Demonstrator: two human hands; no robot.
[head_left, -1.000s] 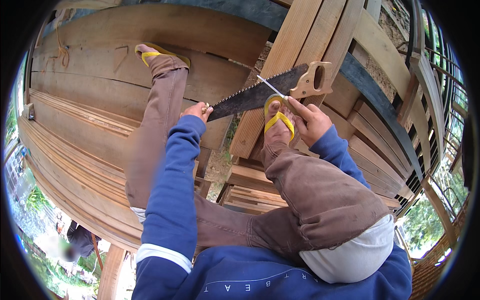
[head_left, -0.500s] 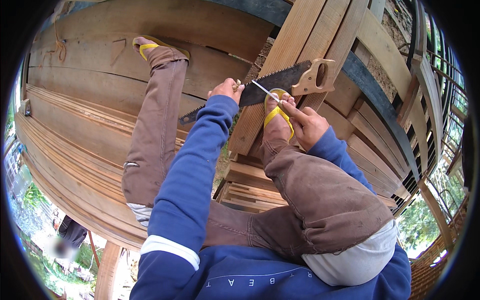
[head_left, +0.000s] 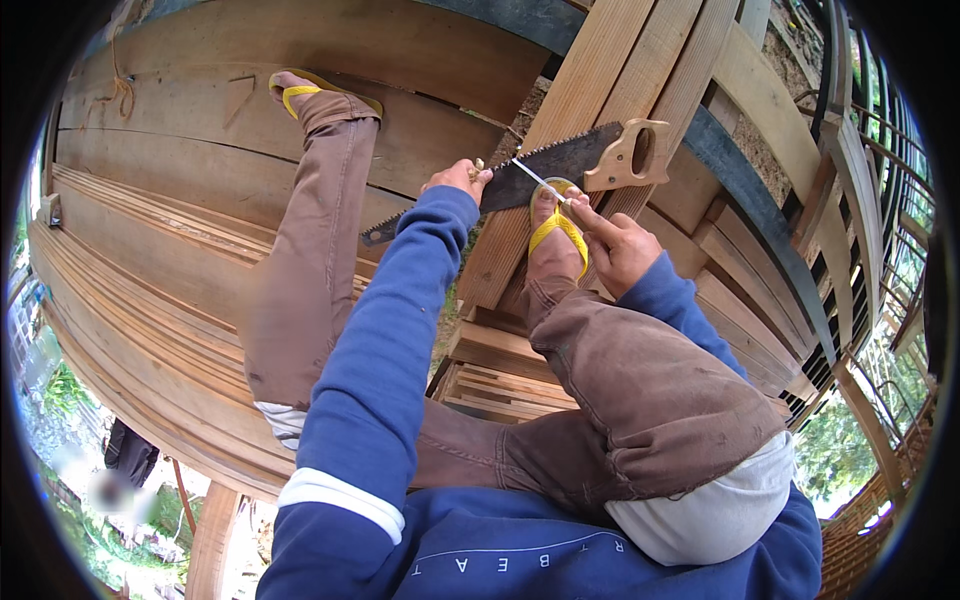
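A handsaw [head_left: 563, 160] with a dark blade and a pale wooden handle lies slantwise across wooden boards, its toothed edge facing away from me. My left hand [head_left: 457, 184] is closed round the blade toward its narrow end. A small brass-coloured bit sticks up at its fingertips; I cannot make out what it is. In my right hand [head_left: 625, 248] is a thin metal file [head_left: 538, 178], the index finger stretched along it. The file crosses the blade, its tip at the teeth. My right foot in a yellow flip-flop [head_left: 556, 236] rests against the blade's near edge, beside the handle.
Beneath the saw run thick planks [head_left: 590, 85]. Stacked boards [head_left: 170, 330] lie at the left, and wide boards [head_left: 410, 140] stretch behind my left foot [head_left: 290, 84]. A dark curved strip [head_left: 760, 200] and more timber lie at the right. An orange cord [head_left: 124, 95] lies at far left.
The file's tip has shifted slightly right along the teeth. My left hand has moved a little to the right, still on the blade. The saw lies nearly where it was.
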